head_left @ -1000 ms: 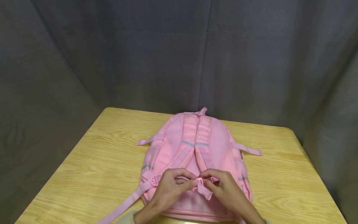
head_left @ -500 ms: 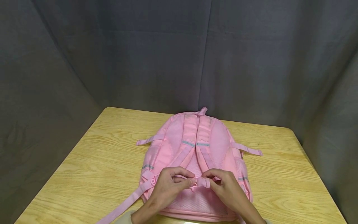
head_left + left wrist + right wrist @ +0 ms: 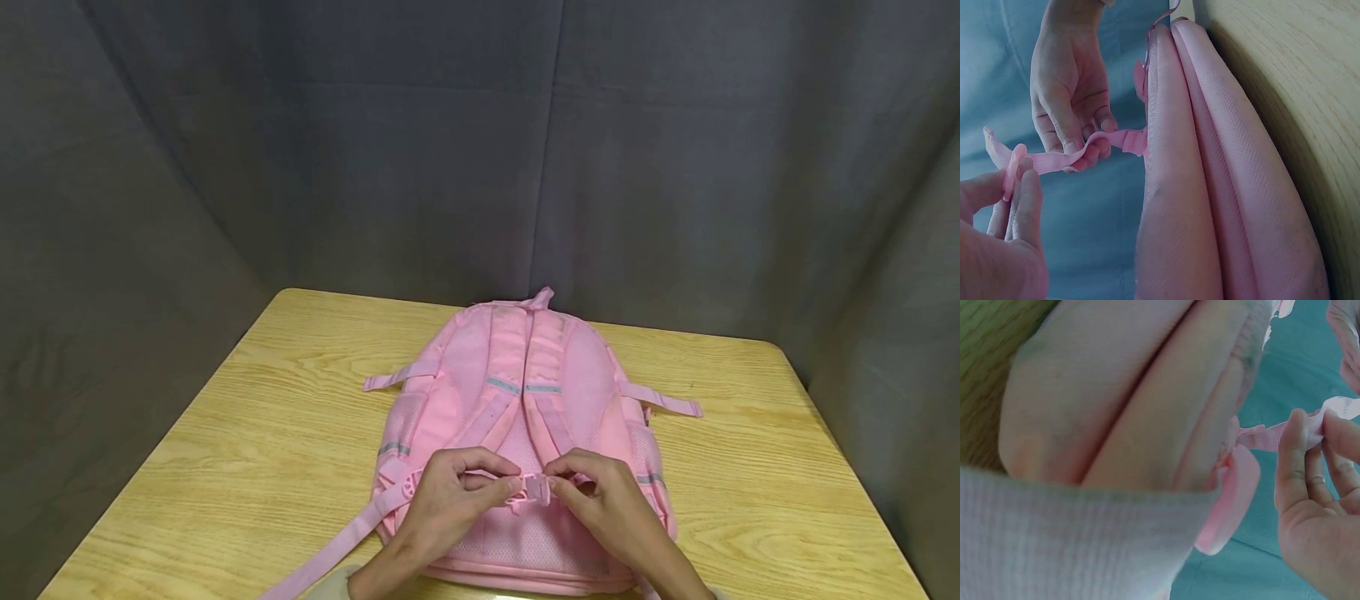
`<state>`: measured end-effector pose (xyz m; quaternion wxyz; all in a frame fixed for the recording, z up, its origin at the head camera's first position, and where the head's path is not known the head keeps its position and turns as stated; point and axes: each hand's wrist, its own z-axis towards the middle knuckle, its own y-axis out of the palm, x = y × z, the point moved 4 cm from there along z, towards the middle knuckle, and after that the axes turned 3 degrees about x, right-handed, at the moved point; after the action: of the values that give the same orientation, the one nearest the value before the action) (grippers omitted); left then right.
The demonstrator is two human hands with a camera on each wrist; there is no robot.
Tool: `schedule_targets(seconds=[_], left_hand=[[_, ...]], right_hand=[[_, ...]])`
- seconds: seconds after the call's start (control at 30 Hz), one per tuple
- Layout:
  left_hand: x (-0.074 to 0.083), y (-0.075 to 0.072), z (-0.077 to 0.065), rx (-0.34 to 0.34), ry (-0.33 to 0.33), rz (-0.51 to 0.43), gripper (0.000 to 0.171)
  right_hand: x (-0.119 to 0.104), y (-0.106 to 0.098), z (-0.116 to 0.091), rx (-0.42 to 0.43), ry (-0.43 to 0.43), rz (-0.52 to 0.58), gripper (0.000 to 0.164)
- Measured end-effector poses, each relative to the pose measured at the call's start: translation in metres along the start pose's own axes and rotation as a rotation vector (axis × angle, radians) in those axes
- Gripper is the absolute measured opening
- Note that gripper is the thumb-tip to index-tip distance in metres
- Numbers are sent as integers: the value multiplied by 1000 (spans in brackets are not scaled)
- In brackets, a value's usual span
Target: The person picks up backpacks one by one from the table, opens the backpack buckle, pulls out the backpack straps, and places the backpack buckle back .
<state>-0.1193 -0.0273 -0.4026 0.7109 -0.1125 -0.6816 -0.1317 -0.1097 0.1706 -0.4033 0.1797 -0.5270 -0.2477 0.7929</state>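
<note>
A pink backpack (image 3: pixel 588 367) lies on the table with its shoulder straps facing up. Over its lower part, my left hand (image 3: pixel 448 504) pinches a small pink plastic buckle (image 3: pixel 1014 167) between thumb and fingers. A pink webbing strap (image 3: pixel 1050 162) runs through that buckle, its short free end sticking out beyond it. My right hand (image 3: pixel 611 504) pinches the same strap (image 3: pixel 1272 436) between thumb and forefinger, between the buckle and the bag. In the head view the fingers partly hide the buckle.
Another pink buckle (image 3: pixel 411 484) with a long loose strap (image 3: pixel 337 550) extends over the wooden table (image 3: pixel 225 467) at left. Short side straps (image 3: pixel 670 404) stick out from the bag. Dark grey curtains (image 3: pixel 405 167) hang behind and beside the table.
The strap's free end hung down at the buckle, then swung up level toward the right hand; now a shorter piece shows there. Both hands stay almost in place.
</note>
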Motion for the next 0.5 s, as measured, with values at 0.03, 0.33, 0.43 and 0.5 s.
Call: schedule_targets(seconds=[0.03, 0.33, 0.43, 0.5], left_hand=[[0, 0, 0, -1, -2, -3, 21], [8, -1, -2, -4, 5, -29, 18], [10, -3, -2, -1, 8, -19, 17], [11, -3, -2, -3, 11, -15, 18]], right_hand=[[1, 0, 0, -1, 0, -4, 10], [2, -2, -1, 31, -7, -34, 7], [2, -3, -1, 42, 0, -39, 9], [3, -3, -1, 44, 6, -40, 9]])
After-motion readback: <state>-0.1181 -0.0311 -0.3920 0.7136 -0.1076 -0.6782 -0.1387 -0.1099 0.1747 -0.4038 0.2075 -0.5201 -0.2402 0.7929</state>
